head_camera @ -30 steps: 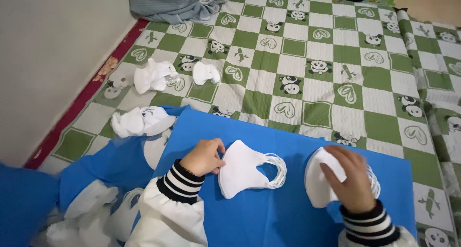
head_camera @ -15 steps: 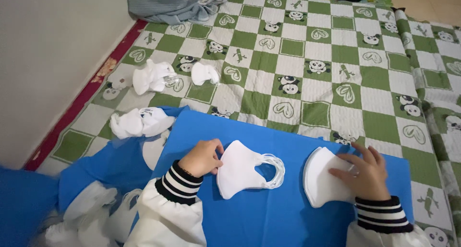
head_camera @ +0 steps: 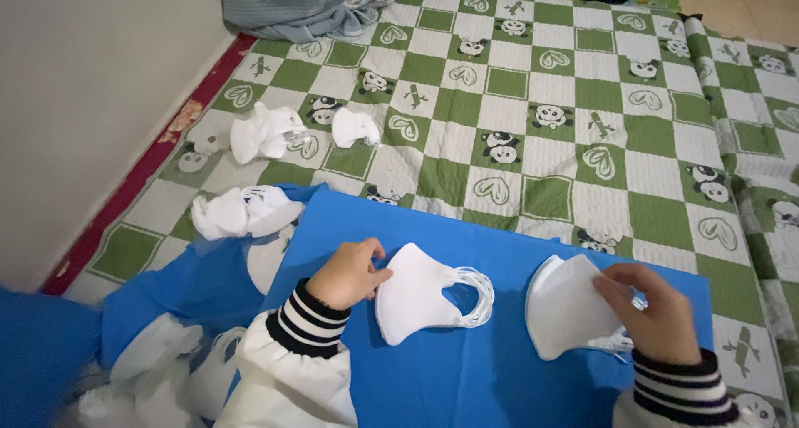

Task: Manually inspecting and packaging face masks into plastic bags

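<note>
Two white masks are lying on the blue sheet: my left hand is pinching the middle mask, my right hand is clasping the right-edge mask.

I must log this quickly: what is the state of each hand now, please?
Left hand: fingers closed, pinching the edge of the left mask stack.
Right hand: closed, gripping the right mask stack.

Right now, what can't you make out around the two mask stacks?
- Right mask stack: ear loops and right edge hidden under the right hand, head view.
- White pile at lower left: blurred, cut by the frame edge.
- Left mask stack: mask count unclear; left hand covers its left edge.
</note>
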